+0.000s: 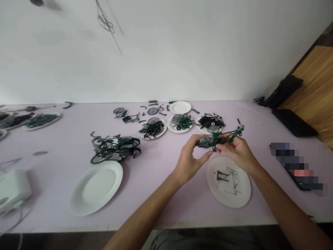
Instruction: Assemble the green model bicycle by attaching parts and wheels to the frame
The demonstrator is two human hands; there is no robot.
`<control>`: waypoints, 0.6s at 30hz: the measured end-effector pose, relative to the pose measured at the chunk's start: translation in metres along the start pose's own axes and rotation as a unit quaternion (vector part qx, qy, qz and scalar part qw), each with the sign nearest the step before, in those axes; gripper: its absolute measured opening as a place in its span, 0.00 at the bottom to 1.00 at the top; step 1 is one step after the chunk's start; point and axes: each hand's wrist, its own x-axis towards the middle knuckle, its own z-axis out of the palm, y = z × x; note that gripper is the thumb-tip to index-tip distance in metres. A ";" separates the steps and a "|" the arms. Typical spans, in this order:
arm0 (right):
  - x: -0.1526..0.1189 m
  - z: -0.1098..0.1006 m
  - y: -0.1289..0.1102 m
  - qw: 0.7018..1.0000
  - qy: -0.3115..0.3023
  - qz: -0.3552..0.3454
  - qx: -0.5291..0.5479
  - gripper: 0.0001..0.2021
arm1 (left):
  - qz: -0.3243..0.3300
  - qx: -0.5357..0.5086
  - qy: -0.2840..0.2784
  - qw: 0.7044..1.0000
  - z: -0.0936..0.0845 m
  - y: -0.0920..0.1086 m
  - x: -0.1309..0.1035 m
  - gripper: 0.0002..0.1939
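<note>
A dark green model bicycle [217,138] is held up between both hands above the table. My left hand [191,158] grips its rear end, thumb below and fingers behind the wheel and grey rack. My right hand [235,152] pinches the frame around its middle, leaving the handlebar end sticking out to the upper right. The front wheel is not visible on it. Under my right hand lies a paper plate [221,198] with a black part [222,176] and several thin dark pieces. Two or more assembled model bicycles [117,147] stand to the left.
Behind the hands, plates of bicycle parts [153,129], green parts [183,122] and black parts [210,121] stand in a row. A bare paper plate [97,187] lies front left. A white plastic box [14,191] sits far left; a phone [299,170] lies right.
</note>
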 end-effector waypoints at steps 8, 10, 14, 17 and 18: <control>0.000 0.004 0.001 0.999 -0.004 0.034 -0.017 0.22 | 0.045 0.067 0.037 0.996 -0.001 -0.002 -0.001 0.16; 0.000 0.005 0.004 0.998 -0.012 0.052 -0.042 0.21 | 0.062 0.104 0.043 0.992 -0.003 -0.004 -0.002 0.16; 0.000 0.004 0.011 0.993 -0.039 0.078 -0.083 0.17 | 0.096 0.148 0.044 0.983 -0.005 -0.005 -0.001 0.18; -0.001 0.001 0.009 0.988 -0.041 0.092 -0.117 0.16 | 0.130 0.163 0.047 0.977 -0.005 -0.007 -0.001 0.18; -0.002 0.000 0.008 0.986 -0.037 0.098 -0.132 0.17 | 0.148 0.170 0.052 0.973 -0.005 -0.007 -0.001 0.18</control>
